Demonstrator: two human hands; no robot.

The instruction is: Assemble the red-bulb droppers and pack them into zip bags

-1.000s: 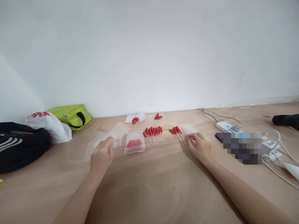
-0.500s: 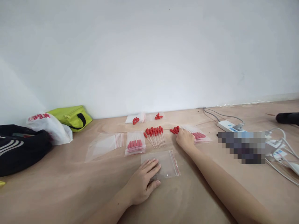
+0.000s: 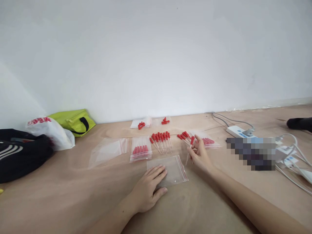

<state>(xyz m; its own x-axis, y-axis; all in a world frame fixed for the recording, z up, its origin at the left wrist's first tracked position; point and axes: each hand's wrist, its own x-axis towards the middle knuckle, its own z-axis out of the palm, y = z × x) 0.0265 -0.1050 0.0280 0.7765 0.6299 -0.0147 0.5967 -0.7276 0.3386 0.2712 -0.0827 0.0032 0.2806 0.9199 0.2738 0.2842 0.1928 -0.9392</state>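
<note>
Dropper (image 3: pixel 192 140) up in the right hand (image 3: pixel 201 156), pinched between thumb and fingers: a narrow grip, closed on that single piece. It's a slim one, with a plump, matte red bulb at one end and a thin, pale, translucent stem tapering below it. Bulb to the far side, tip to the near side and a touch left, so the long axis runs mostly near to far, tilted, with the stem end close to the right edge of the clear zip bag (image 3: pixel 174 169).

Over to the left hand (image 3: pixel 147 193): palm down, fingers stretched out, thumb spread, pressing on the left part of that bag and gripping nothing. The bag lies flat, see-through, its red-lined zip edge facing right.

Just left of the right hand, a small cluster of droppers (image 3: pixel 184 135), bulbs far and left, stems slanting near and right. Further left, a bigger fan of droppers (image 3: pixel 160 137), red ends far, stems pointing near. Beyond the right hand, a filled bag (image 3: pixel 207 141) with red bulbs showing through; left of the fan, another packed bag (image 3: pixel 140 150), bulbs toward the near side.
</note>
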